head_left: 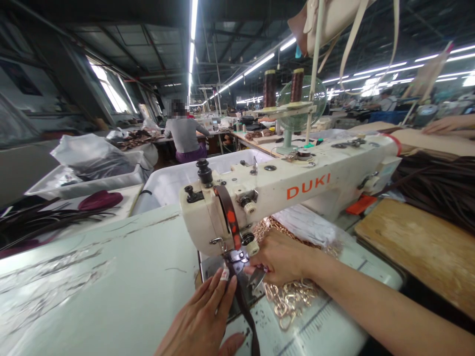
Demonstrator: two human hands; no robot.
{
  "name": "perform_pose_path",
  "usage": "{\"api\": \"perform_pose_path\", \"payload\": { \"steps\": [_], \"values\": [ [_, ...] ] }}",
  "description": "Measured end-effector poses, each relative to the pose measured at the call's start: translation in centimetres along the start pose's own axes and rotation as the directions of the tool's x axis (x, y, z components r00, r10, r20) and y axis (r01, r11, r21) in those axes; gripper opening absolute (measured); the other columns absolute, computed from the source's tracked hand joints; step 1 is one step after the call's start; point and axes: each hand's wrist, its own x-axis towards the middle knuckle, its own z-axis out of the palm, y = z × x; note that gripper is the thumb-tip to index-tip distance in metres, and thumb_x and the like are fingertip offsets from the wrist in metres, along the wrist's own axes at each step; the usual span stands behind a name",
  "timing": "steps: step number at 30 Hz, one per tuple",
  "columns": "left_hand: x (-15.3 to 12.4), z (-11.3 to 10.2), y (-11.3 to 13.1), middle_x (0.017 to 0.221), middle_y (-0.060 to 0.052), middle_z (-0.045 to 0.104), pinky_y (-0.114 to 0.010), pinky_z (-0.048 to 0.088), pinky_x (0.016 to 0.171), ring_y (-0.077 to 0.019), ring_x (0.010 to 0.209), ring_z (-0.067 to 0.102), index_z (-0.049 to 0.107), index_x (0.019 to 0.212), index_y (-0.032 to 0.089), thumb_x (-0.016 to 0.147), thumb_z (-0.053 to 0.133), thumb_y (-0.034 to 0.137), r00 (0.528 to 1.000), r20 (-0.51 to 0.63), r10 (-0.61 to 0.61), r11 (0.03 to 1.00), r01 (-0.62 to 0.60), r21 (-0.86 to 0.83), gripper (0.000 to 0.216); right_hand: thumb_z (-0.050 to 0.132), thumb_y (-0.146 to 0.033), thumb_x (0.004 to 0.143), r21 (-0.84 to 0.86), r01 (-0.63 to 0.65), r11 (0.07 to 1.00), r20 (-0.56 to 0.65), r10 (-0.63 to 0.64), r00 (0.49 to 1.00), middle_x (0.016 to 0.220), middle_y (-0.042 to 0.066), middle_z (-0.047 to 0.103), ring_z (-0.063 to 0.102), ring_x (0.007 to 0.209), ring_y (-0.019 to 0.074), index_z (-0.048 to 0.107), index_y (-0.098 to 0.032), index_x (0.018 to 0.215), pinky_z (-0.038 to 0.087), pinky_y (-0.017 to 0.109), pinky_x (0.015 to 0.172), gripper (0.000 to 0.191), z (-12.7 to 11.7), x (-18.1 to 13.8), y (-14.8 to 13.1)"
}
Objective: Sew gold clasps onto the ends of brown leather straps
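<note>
A cream DUKI sewing machine (297,190) stands on the pale green table (92,277). A dark brown strap (247,309) runs under its needle foot and toward me. My left hand (202,319) lies flat on the table with fingers stretched out, fingertips resting on the strap just left of the needle. My right hand (282,257) is closed in a pinch behind the foot, holding small metal snips (257,278) near the strap. A pile of gold metal rings and chain (293,299) lies under my right wrist.
White plastic bins (89,180) and dark straps (44,217) sit to the left. A wooden board (419,242) and a heap of brown straps (441,188) lie at right. A green fan (300,106) and thread spools stand behind the machine. A seated person (183,133) works farther back.
</note>
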Motion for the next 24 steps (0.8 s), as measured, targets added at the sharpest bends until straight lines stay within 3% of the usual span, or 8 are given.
{"api": "perform_pose_path", "payload": {
  "steps": [11,18,24],
  "values": [
    [0.5,-0.7,-0.1,0.116,-0.017,0.062,-0.029,0.057,0.078,-0.0271,0.103,0.063,0.062,0.115,0.005,0.080,0.054,0.056,0.999,0.016,0.033,0.997,-0.034,0.067,0.063,0.049,-0.036,0.085,0.005,-0.005,1.000,-0.010,0.005,1.000,0.053,-0.001,0.059,0.042,0.046,0.0104,0.059,-0.020,0.062,0.019,0.028,0.051,0.030,0.1,0.0,0.0],
    [1.1,-1.3,-0.3,0.116,-0.017,0.061,-0.029,0.057,0.078,-0.0274,0.103,0.063,0.062,0.116,0.004,0.081,0.053,0.053,0.999,0.045,0.014,0.998,-0.017,0.061,0.060,0.047,-0.038,0.086,-0.003,-0.010,1.000,-0.002,0.010,1.000,0.053,-0.001,0.058,0.041,0.046,0.0105,0.060,-0.020,0.063,0.019,0.027,0.051,0.031,0.1,0.0,-0.1],
    [0.9,-0.5,-0.6,0.118,-0.014,0.060,-0.030,0.057,0.080,-0.0265,0.104,0.062,0.061,0.117,0.006,0.080,0.054,0.049,0.998,0.044,-0.045,0.999,0.044,0.020,0.057,0.048,-0.037,0.086,0.004,-0.011,1.000,-0.010,0.011,1.000,0.052,0.000,0.058,0.041,0.046,0.0106,0.060,-0.020,0.063,0.019,0.028,0.052,0.031,0.2,-0.1,-0.1]
  ]
}}
